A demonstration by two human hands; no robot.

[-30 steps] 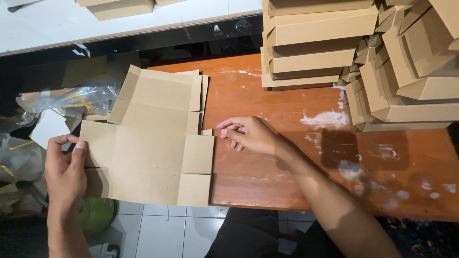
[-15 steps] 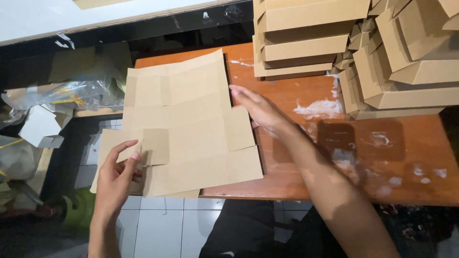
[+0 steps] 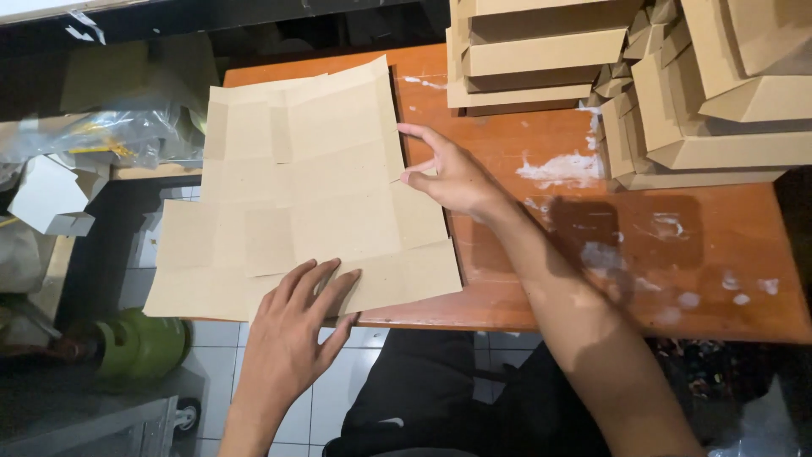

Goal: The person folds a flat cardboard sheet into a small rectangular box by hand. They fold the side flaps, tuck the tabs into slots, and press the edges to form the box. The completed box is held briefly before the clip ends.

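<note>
Lying flat on the left end of the orange-brown wooden table [image 3: 592, 279], the creased cardboard box blank [image 3: 304, 195] overhangs the near and left edges. The left hand [image 3: 292, 334] presses it with fingers spread and open; the right hand [image 3: 452, 173] touches its right edge, fingers loosely apart, gripping nothing. With so much unsupported, the sheet could tip or slide off if the pressure lets up. White smears mark the tabletop; stacks of folded cardboard boxes [image 3: 609, 76] crowd the far right. Below, a tiled floor and a green gas cylinder [image 3: 139, 343].
</note>
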